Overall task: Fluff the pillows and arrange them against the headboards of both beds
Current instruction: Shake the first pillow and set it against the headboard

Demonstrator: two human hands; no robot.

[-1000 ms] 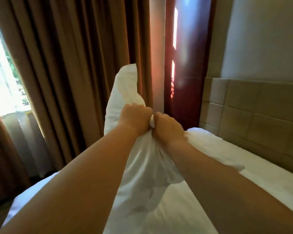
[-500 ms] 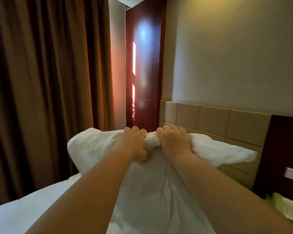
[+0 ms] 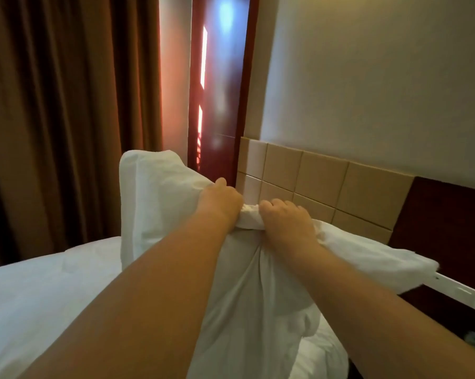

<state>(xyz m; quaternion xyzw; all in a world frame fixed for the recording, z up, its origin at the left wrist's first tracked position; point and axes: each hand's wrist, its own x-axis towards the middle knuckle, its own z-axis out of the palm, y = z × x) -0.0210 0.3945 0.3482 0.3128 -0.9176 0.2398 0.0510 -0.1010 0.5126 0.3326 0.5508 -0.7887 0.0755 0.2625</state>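
Fluffing looks to be the step in hand. The bed (image 3: 39,296) stretches out from the headboard (image 3: 321,181), and the white pillow (image 3: 160,203) is held up in front of the headboard, its top edge bunched. The left hand (image 3: 220,203) and right hand (image 3: 285,217) both clench that bunch, side by side. Next probably comes a shake, then leaning it against the headboard.

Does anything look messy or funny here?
Only the pillow: the left hand and right hand scrunch its top edge into a wad, so its ends stick out either side. It is not set against the headboard yet. Nothing looks torn or spilled.
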